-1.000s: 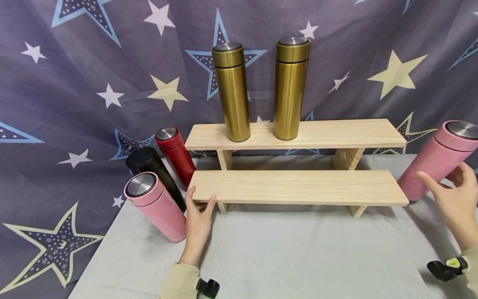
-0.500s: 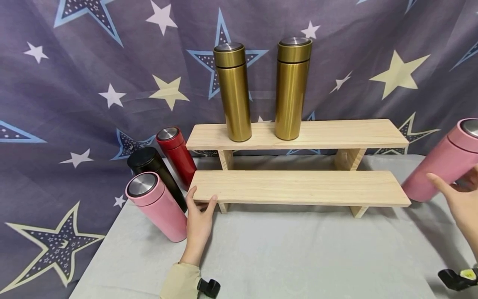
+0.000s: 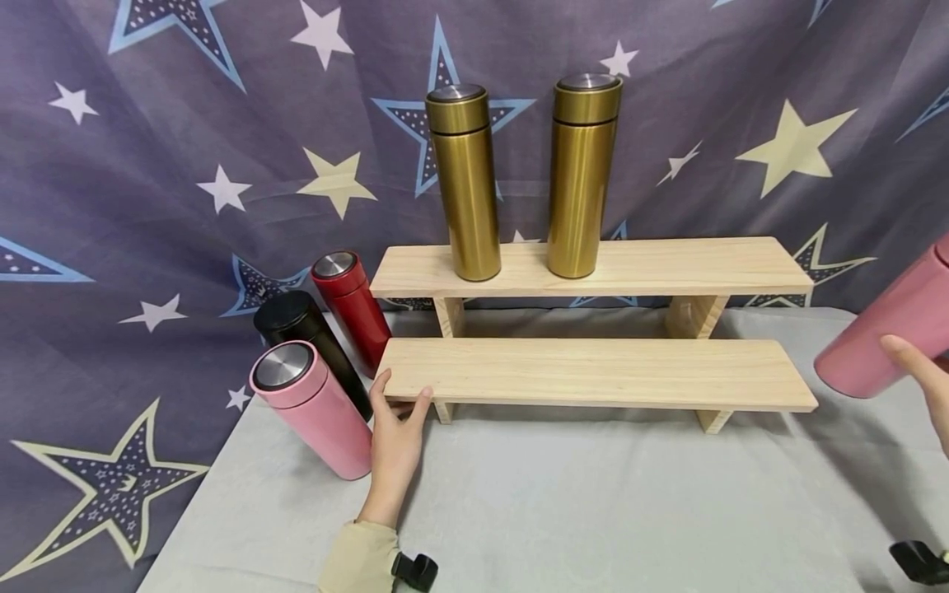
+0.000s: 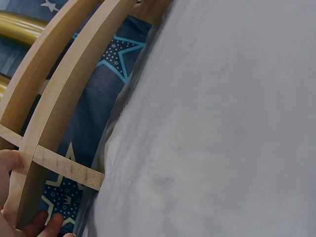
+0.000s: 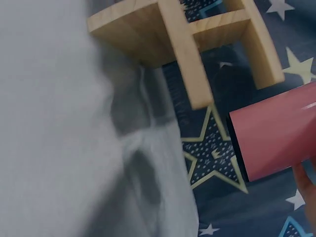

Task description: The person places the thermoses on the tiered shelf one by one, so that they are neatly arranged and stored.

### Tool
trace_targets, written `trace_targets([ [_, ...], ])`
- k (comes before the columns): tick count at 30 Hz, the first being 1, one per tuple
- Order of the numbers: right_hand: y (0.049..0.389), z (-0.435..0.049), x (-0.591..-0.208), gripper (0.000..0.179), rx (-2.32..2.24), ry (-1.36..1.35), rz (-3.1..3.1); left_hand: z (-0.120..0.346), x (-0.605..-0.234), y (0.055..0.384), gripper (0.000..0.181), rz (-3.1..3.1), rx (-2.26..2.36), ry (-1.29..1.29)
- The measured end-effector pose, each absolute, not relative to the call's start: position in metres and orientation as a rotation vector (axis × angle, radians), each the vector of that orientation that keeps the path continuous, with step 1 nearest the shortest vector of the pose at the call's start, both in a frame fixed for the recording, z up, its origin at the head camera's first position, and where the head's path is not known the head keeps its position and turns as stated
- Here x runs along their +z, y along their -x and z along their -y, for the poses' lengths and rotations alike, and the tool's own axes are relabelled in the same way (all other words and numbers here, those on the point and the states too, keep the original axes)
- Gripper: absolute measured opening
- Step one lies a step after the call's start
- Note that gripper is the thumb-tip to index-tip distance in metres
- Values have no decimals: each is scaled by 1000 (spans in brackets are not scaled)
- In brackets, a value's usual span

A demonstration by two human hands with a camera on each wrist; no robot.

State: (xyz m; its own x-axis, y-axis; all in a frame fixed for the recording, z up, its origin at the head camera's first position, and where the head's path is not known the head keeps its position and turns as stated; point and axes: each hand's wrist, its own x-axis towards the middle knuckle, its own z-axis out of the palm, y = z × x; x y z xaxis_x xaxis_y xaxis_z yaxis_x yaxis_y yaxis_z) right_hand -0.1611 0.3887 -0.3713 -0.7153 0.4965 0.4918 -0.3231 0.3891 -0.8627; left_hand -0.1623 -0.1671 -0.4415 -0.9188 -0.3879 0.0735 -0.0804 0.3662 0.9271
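My left hand (image 3: 395, 449) grips the left end of the lower board of a two-tier wooden shelf (image 3: 593, 371). In the left wrist view, some of its fingertips (image 4: 52, 224) reach under the board. At the right edge of the head view, my right hand (image 3: 925, 380) holds a pink thermos (image 3: 882, 329), tilted and raised off the table; its lid is mostly out of frame. The right wrist view shows the base end of this flask beside the shelf's end. Two gold thermoses, one left (image 3: 467, 193) and one right (image 3: 584, 181), stand on the upper board.
Left of the shelf stand another pink thermos (image 3: 319, 412), a black one (image 3: 296, 317) and a red one (image 3: 354, 309), close together. A grey cloth covers the table (image 3: 578, 502). Behind it hangs a dark curtain (image 3: 245, 115) with stars.
My right hand has moved right and lifted the pink thermos from the table beside the shelf. The left hand keeps its grip on the board; the other thermoses stay in place.
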Motion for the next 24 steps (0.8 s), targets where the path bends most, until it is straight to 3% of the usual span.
trace_targets([
  [10,154,-366,-360,59,1605,-46,1686,167,-441,162,76,2363,-1554,-425],
  [24,145,-323,-339,63,1503,-4,1782,167,-441,162,75,2356,-1560,-428],
])
